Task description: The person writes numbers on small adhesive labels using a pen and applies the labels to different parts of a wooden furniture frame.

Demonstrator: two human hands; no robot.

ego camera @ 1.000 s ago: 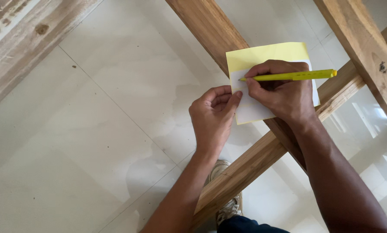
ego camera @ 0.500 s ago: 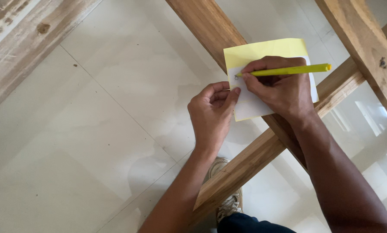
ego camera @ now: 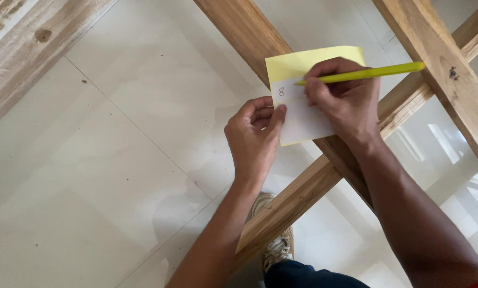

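Note:
A yellow and white paper card lies on a diagonal wooden beam. My left hand presses the card's left edge with thumb and fingertips. In my right hand is a yellow pen, gripped with its tip on the white part of the card, beside a written mark. My right hand covers much of the card.
Other wooden beams cross here: one at the upper right, another running from lower middle to upper right. A weathered plank lies at the upper left. Pale floor tiles lie below. My shoe shows at the bottom.
My right hand with the pen has shifted slightly right across the card, uncovering a written mark at the left of the white part. The left hand stays in place.

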